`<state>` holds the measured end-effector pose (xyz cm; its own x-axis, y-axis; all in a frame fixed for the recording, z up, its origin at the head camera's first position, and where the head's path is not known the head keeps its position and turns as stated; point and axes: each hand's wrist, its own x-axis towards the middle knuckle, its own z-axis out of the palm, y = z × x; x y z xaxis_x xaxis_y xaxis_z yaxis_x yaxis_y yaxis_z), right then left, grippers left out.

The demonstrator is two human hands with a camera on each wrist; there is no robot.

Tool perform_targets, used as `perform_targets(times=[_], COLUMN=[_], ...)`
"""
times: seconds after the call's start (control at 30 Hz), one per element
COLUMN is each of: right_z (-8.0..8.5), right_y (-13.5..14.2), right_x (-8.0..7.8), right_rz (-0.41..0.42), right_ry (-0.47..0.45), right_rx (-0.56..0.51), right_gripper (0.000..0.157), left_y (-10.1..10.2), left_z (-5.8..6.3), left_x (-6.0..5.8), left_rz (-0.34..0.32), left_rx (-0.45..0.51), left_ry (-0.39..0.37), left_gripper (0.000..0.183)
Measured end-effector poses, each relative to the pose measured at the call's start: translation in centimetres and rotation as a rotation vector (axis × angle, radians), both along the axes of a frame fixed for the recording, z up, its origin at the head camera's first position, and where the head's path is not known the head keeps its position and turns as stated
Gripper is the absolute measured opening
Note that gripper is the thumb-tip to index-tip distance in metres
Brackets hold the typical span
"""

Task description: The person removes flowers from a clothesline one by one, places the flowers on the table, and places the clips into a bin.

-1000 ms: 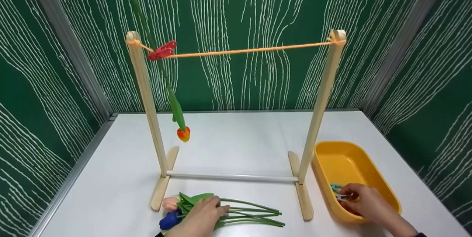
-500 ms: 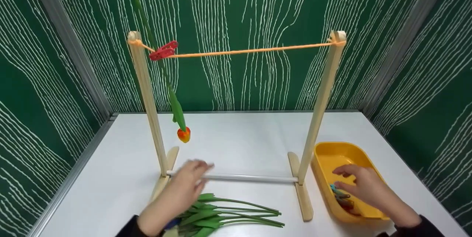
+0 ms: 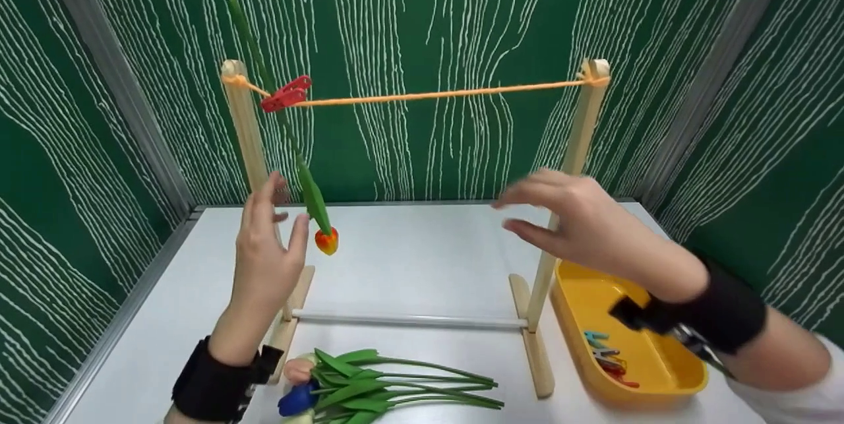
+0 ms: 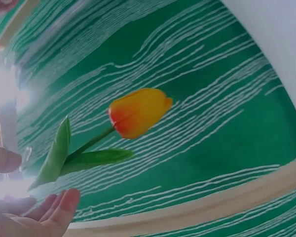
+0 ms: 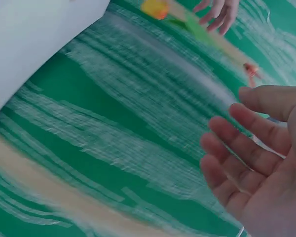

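Note:
An orange-yellow tulip (image 3: 326,240) hangs head down from an orange cord (image 3: 422,95), held there by a red clothespin (image 3: 286,93). My left hand (image 3: 267,239) is raised just left of the bloom, fingers spread and holding nothing. In the left wrist view the tulip (image 4: 139,113) lies beyond the fingertips, which appear apart from it. In front of the right post my right hand (image 3: 560,216) is lifted, with nothing in it; the right wrist view shows its fingers (image 5: 246,158) loosely bent. Several more tulips, one with a blue bloom (image 3: 298,399), lie at the table's front.
The wooden stand has a left post (image 3: 245,134), a right post (image 3: 580,127) and a white rod (image 3: 409,320) low between them. A yellow tray (image 3: 666,388) at the right holds several clothespins (image 3: 606,358). Green patterned walls enclose the white table (image 3: 422,246).
My left hand has left the tulips on the table and risen beside the hanging one. My right hand has come out of the tray, up and to the left, without a clothespin.

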<state>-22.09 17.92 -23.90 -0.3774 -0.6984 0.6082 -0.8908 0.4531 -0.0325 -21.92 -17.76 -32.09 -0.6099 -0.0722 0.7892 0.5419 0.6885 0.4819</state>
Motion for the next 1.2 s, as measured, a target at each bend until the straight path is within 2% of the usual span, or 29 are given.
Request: perform_targets(times=[0.1, 0.17, 0.27, 0.37, 0.6, 0.7, 0.8, 0.87, 0.97, 1.1, 1.2], right_z=[3.1, 4.7, 6.6, 7.8, 8.8, 9.4, 10.1, 10.4, 10.5, 10.4, 10.2], right_y=[-3.1, -5.0, -7.7, -10.2, -15.3, -17.0, -18.2, -18.7, -19.2, -19.6, -19.7], right_x=[-0.5, -1.0, -1.8, -2.4, -3.6, -4.1, -4.4, -4.5, -4.8, -5.0, -5.3], right_rz=[0.098, 0.124, 0.117, 0.053, -0.075, -0.126, -0.161, -0.165, -0.130, -0.118, -0.136], right_ry=[-0.051, -0.119, -0.211, -0.229, -0.101, -0.127, -0.235, -0.317, -0.413, -0.438, -0.434], right_rx=[-0.038, -0.085, -0.176, -0.217, -0.123, -0.075, -0.043, -0.048, -0.098, -0.128, -0.098], right_gripper=[0.021, 0.020, 0.019, 0.021, 0.039, 0.052, 0.062, 0.061, 0.048, 0.035, 0.035], left_y=[0.1, 0.2, 0.4, 0.7, 1.3, 1.5, 1.6, 1.6, 1.7, 1.7, 1.8], left_z=[1.1, 1.9, 2.8, 3.4, 3.0, 2.7, 2.5, 2.4, 2.4, 2.5, 2.5], left_x=[-0.7, -1.2, -2.0, -2.8, -3.9, -3.9, -3.9, -4.0, -4.1, -4.1, -4.0], left_rz=[-0.006, -0.007, -0.006, -0.010, -0.044, -0.035, -0.019, -0.016, -0.020, -0.024, -0.025], left_rx=[0.059, 0.092, 0.136, 0.183, 0.255, 0.269, 0.261, 0.248, 0.237, 0.236, 0.239], left_ry=[-0.024, -0.038, -0.060, -0.067, 0.004, 0.017, 0.030, 0.044, 0.068, 0.079, 0.076], left_gripper=[0.063, 0.066, 0.068, 0.067, 0.057, 0.053, 0.048, 0.046, 0.045, 0.045, 0.045])
